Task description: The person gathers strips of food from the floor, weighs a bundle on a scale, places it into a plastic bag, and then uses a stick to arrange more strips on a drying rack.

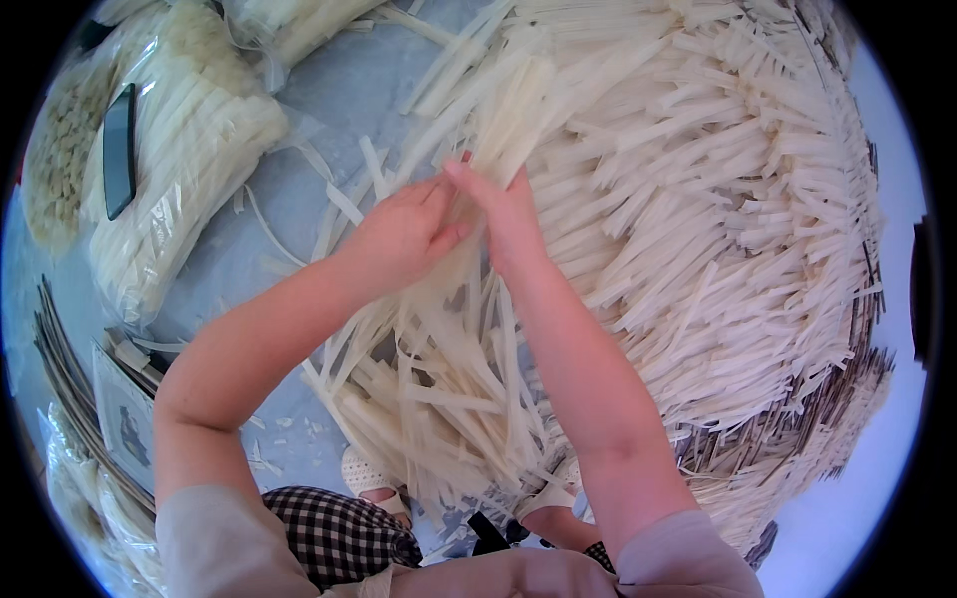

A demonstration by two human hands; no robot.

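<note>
Both my hands meet above a loose heap of pale, flat, dried strips. In my right hand (505,213) is a bundle of cream strips (516,112), gripped between thumb and fingers, its upper end fanning away from me. Against the lower part of that bundle lies my left hand (411,232), its fingers bent and partly hidden, so its hold cannot be made out. A small red thing (466,156) shows at the fingertips. Below the hands, the tangled strips (441,389) reach down to my feet.
A large stack of pale strips (673,224) fills the right side, with thin dark sticks (777,433) at its lower edge. At the upper left, a plastic-wrapped bundle (202,149) carries a dark curved object (120,152). Long thin rods (75,396) lie at the lower left.
</note>
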